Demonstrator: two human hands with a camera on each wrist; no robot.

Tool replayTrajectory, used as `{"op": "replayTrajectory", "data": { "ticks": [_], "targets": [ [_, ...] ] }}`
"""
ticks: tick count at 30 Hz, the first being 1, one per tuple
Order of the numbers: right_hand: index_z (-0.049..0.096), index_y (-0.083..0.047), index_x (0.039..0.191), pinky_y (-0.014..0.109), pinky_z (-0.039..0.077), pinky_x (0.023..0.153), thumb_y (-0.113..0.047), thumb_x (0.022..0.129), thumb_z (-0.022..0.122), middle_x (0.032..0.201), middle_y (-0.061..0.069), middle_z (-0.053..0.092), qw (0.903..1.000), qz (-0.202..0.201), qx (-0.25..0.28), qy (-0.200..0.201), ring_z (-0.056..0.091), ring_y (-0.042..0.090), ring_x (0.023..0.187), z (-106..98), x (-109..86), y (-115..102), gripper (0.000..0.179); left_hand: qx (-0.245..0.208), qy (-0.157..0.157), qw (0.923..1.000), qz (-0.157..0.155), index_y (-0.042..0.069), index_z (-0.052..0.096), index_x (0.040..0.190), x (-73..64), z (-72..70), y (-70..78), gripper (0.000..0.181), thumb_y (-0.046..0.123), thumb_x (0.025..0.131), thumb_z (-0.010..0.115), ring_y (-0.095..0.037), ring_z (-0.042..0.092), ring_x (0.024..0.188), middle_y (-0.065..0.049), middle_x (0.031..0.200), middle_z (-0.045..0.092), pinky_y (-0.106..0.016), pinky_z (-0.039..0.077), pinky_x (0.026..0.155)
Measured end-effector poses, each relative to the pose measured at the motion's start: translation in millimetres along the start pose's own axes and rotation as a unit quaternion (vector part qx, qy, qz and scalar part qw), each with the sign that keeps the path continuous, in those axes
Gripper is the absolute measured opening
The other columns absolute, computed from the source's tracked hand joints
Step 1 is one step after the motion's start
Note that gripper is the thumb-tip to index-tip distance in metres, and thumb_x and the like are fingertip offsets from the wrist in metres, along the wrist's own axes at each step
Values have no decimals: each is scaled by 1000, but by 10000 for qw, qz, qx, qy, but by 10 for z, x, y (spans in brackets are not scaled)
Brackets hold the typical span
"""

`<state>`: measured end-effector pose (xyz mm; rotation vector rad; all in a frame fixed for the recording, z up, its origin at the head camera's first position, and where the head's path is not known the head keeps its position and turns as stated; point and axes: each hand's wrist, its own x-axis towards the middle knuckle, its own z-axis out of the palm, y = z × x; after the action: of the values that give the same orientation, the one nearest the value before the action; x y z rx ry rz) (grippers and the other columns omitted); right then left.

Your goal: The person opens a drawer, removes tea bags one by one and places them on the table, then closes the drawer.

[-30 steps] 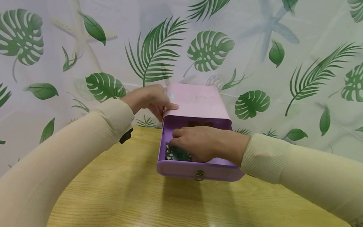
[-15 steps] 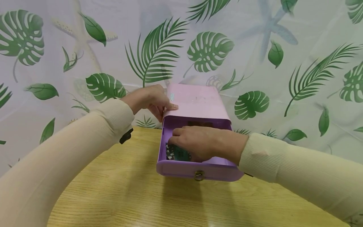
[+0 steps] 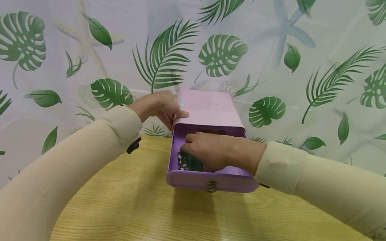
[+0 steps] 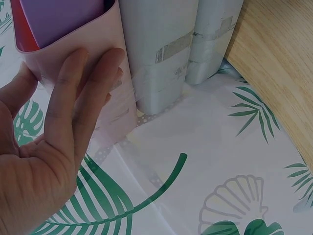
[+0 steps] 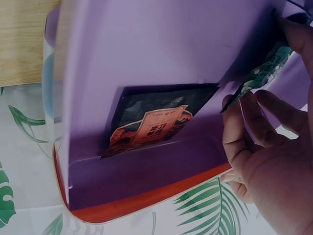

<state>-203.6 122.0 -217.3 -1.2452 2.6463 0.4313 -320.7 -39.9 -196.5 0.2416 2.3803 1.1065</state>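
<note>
A pink drawer unit (image 3: 211, 107) lies on the table with its purple drawer (image 3: 188, 179) pulled out toward me. My left hand (image 3: 164, 105) grips the unit's left front corner, thumb on top and fingers down the side. Inside the drawer, my right hand (image 3: 215, 152) pinches a green packet (image 3: 194, 162) with a patterned edge; its far end is hidden behind the hand. The right wrist view shows the green packet (image 5: 269, 66) between thumb and fingers. Farther back in the drawer lies a black packet (image 5: 156, 122) with an orange-red label.
A round metal pull (image 3: 212, 186) sits on the drawer front. The wooden table (image 3: 120, 201) extends around the unit. Behind hangs a leaf-print cloth (image 3: 223, 53). Pale tiers (image 4: 159, 54) with tape stand beside the pink one in the left wrist view.
The green packet has shifted slightly to the right in the drawer, with my right hand on it. My left hand keeps its hold on the unit.
</note>
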Motion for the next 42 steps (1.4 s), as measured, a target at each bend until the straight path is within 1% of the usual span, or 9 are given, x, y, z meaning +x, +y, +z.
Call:
{"op": "replayTrajectory", "data": {
  "ticks": [3, 5, 9, 14, 20, 25, 31, 36, 42],
  "targets": [
    [57, -7, 133, 40, 48, 103, -24, 75, 87, 122, 11, 61, 10000, -38, -62, 54, 58, 25, 111, -11, -15, 9, 67, -2, -5, 10000, 10, -5, 55, 114, -3, 1, 0, 40, 25, 94, 70, -35, 74, 87, -30, 105, 69, -41, 63, 79],
    [58, -6, 133, 40, 48, 103, -29, 76, 87, 121, 10, 62, 9999, -69, -80, 103, 58, 24, 110, -18, -29, 18, 68, 0, 1, 10000, 9, -5, 55, 114, -7, 1, 1, 39, 25, 94, 70, -35, 74, 87, -30, 105, 69, -41, 63, 78],
    [57, -6, 135, 40, 48, 102, -41, 76, 86, 123, 10, 62, 9997, -91, -120, 182, 58, 23, 110, -30, -57, 36, 74, 55, 22, 10000, 6, -5, 56, 114, -14, 1, -1, 40, 26, 94, 70, -34, 75, 86, -29, 105, 69, -41, 63, 78],
    [57, -6, 135, 39, 50, 99, -48, 74, 86, 122, 10, 63, 9993, -58, -222, 280, 58, 23, 108, -38, -84, 59, 79, 84, 12, 10000, 21, -5, 57, 112, -2, 2, -3, 38, 26, 94, 71, -33, 75, 82, -28, 103, 69, -41, 63, 78],
    [57, -7, 135, 41, 50, 99, -44, 69, 89, 122, 10, 61, 9981, 21, -290, 546, 58, 28, 108, -85, -140, 105, 82, 71, 12, 10000, 45, -6, 57, 110, -4, 0, 0, 37, 26, 94, 70, -30, 75, 75, -29, 102, 69, -42, 62, 82],
    [57, -8, 136, 43, 50, 102, -39, 69, 90, 123, 11, 62, 9977, 91, -193, 637, 58, 29, 111, -120, -196, 138, 81, 131, 23, 9999, 63, -6, 58, 111, -23, 1, 6, 39, 27, 95, 70, -30, 75, 76, -28, 103, 69, -43, 61, 84],
    [59, -10, 133, 42, 51, 99, -32, 68, 89, 119, 10, 62, 9967, 150, -264, 759, 59, 29, 107, -132, -254, 185, 75, 150, 24, 9999, 69, -6, 58, 111, -21, -7, 7, 39, 28, 95, 70, -30, 75, 75, -28, 102, 69, -41, 62, 81],
    [59, -11, 134, 42, 51, 98, -31, 66, 89, 118, 9, 62, 9962, 294, -296, 769, 59, 28, 106, -130, -307, 249, 77, 170, 3, 9998, 87, -6, 58, 112, -9, -11, -6, 39, 27, 95, 69, -30, 75, 74, -28, 103, 69, -41, 63, 79],
    [59, -10, 133, 43, 52, 94, -28, 65, 89, 115, 9, 62, 9950, 345, -308, 889, 60, 29, 102, -111, -375, 341, 76, 207, 7, 9997, 122, -7, 59, 111, -3, -13, -6, 39, 28, 95, 69, -30, 75, 73, -28, 102, 69, -41, 63, 79]
  ]
}}
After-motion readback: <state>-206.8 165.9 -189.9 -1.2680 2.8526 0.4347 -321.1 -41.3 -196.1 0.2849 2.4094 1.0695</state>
